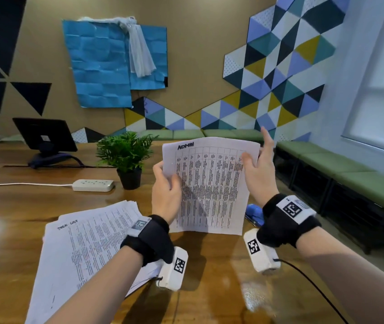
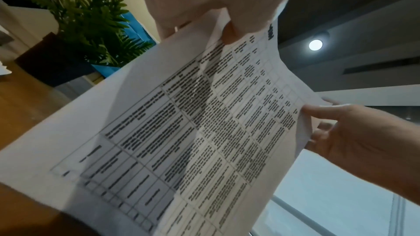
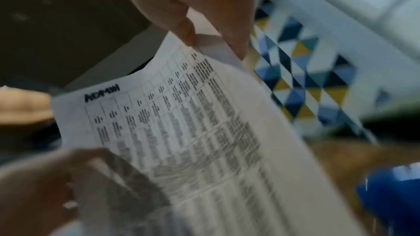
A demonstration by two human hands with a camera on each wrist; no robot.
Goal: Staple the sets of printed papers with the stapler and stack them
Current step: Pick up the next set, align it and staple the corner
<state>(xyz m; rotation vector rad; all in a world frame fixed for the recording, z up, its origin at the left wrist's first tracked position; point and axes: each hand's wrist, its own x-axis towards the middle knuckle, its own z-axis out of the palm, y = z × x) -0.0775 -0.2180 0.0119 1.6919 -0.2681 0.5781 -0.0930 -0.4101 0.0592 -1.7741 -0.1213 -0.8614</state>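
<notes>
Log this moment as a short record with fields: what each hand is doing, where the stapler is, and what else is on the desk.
held set: ADMIN papers, upright, bottom edge on the wooden desk
left hand: grips the set's left edge
right hand: pinches the right edge, index finger raised
stapler: blue, on the desk behind the set, untouched
loose paper pile: flat at left
also: potted plant, power strip

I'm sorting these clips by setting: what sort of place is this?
Probably an office meeting room or lounge: a long wooden table with a monitor and power strip, and cushioned bench seating along geometric wall panels.
</notes>
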